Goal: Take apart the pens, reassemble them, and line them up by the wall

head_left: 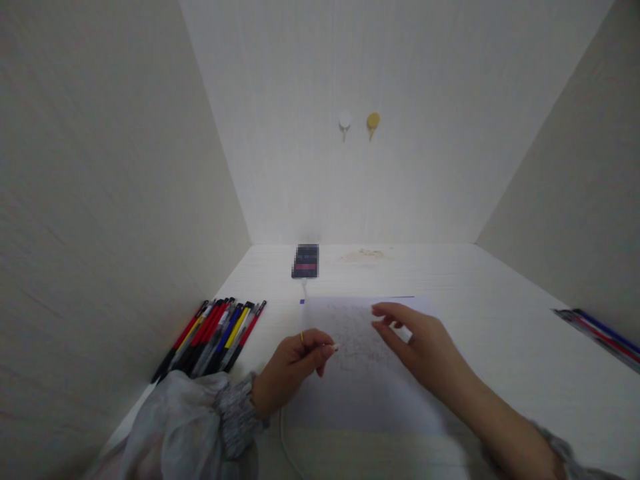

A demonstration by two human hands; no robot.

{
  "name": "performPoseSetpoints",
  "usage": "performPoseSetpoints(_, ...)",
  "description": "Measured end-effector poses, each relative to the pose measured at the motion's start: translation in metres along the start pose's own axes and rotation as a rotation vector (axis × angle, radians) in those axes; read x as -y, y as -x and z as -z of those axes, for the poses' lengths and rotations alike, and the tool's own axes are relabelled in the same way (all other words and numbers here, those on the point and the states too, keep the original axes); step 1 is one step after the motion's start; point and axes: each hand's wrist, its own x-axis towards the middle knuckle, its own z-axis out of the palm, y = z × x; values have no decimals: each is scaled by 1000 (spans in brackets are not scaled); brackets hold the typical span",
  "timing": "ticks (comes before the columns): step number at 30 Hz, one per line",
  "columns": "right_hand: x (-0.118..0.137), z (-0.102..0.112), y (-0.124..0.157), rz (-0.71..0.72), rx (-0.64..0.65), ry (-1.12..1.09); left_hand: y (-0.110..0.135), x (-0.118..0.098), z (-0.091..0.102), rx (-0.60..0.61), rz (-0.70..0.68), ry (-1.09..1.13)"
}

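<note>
A white sheet of paper with faint scribbles lies on the white desk in front of me. My left hand, with a ring on one finger, hovers over the paper's left edge, its fingers curled and pinched on something small I cannot make out. My right hand is over the middle of the paper with its fingers loosely apart and slightly bent, holding nothing that shows.
A bunch of several pens in red, black, yellow and blue lies at the left wall. More pens lie at the right. A dark phone with a white cable sits at the back. Two hooks hang on the wall.
</note>
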Motion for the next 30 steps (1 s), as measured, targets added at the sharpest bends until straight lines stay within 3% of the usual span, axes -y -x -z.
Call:
performPoseSetpoints(5,-52,8,5,-185,222,616,-1,0,0,-4,-15,-15)
performPoseSetpoints(10,-68,0,18,-252,297,702,-1,3,1,-20,-27,-55)
performPoseSetpoints(15,-53,0,14,-226,335,559,-2,5,1,-49,-12,-62)
performPoseSetpoints(23,-2,9,14,-8,452,-194,-4,7,0,-48,-14,-91)
performPoseSetpoints(30,7,13,14,81,441,-203,-3,6,-1,-29,-16,-139)
